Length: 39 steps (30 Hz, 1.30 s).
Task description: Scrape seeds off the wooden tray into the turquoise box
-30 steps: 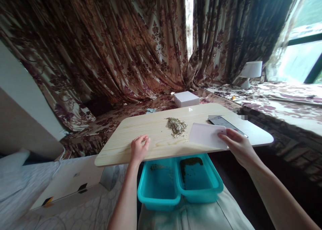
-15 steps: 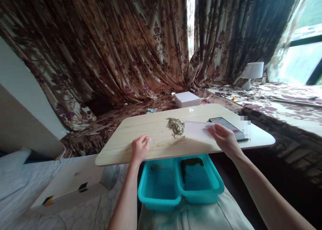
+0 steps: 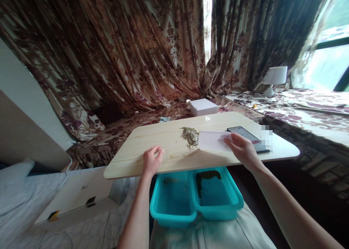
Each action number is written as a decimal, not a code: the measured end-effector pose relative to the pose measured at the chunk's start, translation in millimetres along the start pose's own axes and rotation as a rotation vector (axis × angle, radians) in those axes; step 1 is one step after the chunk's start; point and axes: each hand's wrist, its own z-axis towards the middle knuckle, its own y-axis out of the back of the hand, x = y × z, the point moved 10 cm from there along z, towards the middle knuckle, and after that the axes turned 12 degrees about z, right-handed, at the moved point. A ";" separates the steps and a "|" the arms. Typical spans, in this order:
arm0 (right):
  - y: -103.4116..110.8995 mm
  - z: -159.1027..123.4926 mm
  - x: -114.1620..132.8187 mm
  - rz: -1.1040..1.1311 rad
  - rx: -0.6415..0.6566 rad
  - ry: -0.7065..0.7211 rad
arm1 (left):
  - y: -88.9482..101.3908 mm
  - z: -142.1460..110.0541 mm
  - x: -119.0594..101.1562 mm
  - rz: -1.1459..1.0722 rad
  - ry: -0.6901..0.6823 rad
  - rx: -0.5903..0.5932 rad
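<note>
- From the head camera's view: a hard push of the thin white card (image 3: pixel 212 140) could, I'd say, scatter the heap of mixed green and whitish grains (image 3: pixel 191 137) over the wooden tabletop (image 3: pixel 147 141); strays might roll off the near edge.
- The smartphone (image 3: pixel 248 136) lies just behind the right hand (image 3: pixel 242 150), so a careless backward sweep might knock it.
- That hand pinches the card's right end between thumb and fingers; the left hand (image 3: pixel 152 161) rests at the near edge, fingers loosely curled, thumb apart, nothing visible in it.
- The heap sits mid-table, low, speckled and ragged, right beside the card's left edge; whether they touch, I can't tell.
</note>
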 end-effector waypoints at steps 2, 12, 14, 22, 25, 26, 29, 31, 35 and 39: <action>-0.2 -1.3 2.9 0.012 0.009 -0.003 | 0.1 0.1 -0.2 0.002 0.001 0.000; -10.8 -0.3 5.4 -0.036 0.029 0.009 | 2.4 -0.3 -2.8 0.001 -0.012 -0.009; -14.8 -2.3 5.3 -0.012 0.064 -0.001 | 2.5 -0.2 -3.1 0.000 -0.015 -0.011; -14.0 -6.6 13.0 0.035 0.078 -0.005 | 2.5 -0.1 -3.2 -0.004 -0.021 -0.019; -17.3 -6.8 9.4 0.055 0.089 -0.024 | 2.2 0.0 -2.7 -0.005 -0.019 -0.020; -18.8 -6.8 7.4 0.066 0.093 -0.035 | 2.0 0.0 -2.4 -0.005 -0.018 -0.020; -23.1 -6.6 1.7 0.097 0.107 -0.059 | 1.6 0.3 -1.8 -0.006 -0.018 -0.018; -25.0 -5.5 -0.8 0.103 0.113 -0.061 | 1.5 0.3 -1.8 -0.006 -0.018 -0.018; -30.9 -0.3 -8.6 0.102 0.154 -0.079 | 1.6 0.0 -1.7 -0.006 -0.017 -0.020; -37.5 8.1 -18.8 0.131 0.200 -0.131 | 1.2 -0.4 -1.0 -0.003 -0.014 -0.019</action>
